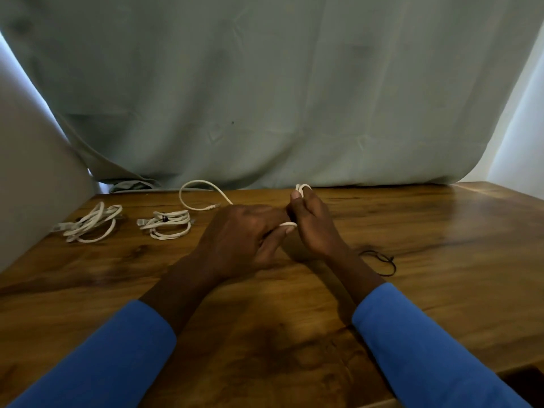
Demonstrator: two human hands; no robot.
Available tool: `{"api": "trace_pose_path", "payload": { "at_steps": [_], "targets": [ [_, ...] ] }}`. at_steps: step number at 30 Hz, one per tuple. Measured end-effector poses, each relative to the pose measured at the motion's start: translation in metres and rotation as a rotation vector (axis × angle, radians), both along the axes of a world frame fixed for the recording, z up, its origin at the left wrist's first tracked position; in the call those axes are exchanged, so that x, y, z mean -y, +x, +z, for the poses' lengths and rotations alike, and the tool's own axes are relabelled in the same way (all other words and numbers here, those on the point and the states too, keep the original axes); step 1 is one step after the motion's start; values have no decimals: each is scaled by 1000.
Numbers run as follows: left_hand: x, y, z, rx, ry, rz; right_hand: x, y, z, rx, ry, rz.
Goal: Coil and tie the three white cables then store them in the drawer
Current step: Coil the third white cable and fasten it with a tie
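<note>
Scene: a person in blue sleeves works at a brown wooden table [412, 231], with a pale grey-green cloth backdrop [265, 83] hanging behind it.

Right hand [312, 225]: clenched upright around a small bundle of loops of the third thin white cable [200, 184]; the loop tops poke out above the thumb.

Left hand [244, 234]: palm down just beside the right hand, thumb and a finger pinching a short stretch of the same cable where it leaves the bundle.

Key relation: the loose tail of this cable runs away to the left and back, behind the left hand, curving in an open arc on the table with its plug end lying near the far edge. The left hand is the nearer one to that slack, so it looks best placed to feed more cable toward the right hand's coil.

Other cables: two white coiled cables rest on the table well to the left. The nearer coiled white cable [166, 223] carries a dark tie at its middle; the far-left coiled white cable [88, 222] seems bundled, but its tie is hard to make out.

Spare tie: a thin black cord loop [379, 262] lies on the table just right of the right wrist, untouched.

Progress, as a judgement: coiling of the last cable is under way; tying and storing remain.

Hidden: how many loops sit inside the right fist cannot be told. No drawer can be made out; a dark gap at the bottom right corner is cut off by the frame.
</note>
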State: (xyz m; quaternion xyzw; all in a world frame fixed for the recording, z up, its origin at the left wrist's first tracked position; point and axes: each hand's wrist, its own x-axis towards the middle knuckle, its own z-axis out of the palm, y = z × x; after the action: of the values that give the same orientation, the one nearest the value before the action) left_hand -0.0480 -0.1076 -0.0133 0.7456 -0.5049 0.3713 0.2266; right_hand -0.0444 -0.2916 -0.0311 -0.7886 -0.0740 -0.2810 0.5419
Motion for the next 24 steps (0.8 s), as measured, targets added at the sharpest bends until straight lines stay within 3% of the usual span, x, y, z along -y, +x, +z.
{"api": "trace_pose_path", "payload": {
  "at_steps": [6,12,14,18,24],
  "targets": [
    [-10,8,-1,-19,-233,96,-8,-4,4,-88,34,166],
    [-18,15,1,-132,-367,152,-25,-16,16,-143,209,412],
    [-22,20,1,-220,-384,210,-29,-17,18,-175,228,434],
    [-17,27,3,-575,-553,216,-40,-23,14,-238,160,399],
    [-9,34,3,-645,-706,430,-68,-37,10,-286,153,485]
  ]
}}
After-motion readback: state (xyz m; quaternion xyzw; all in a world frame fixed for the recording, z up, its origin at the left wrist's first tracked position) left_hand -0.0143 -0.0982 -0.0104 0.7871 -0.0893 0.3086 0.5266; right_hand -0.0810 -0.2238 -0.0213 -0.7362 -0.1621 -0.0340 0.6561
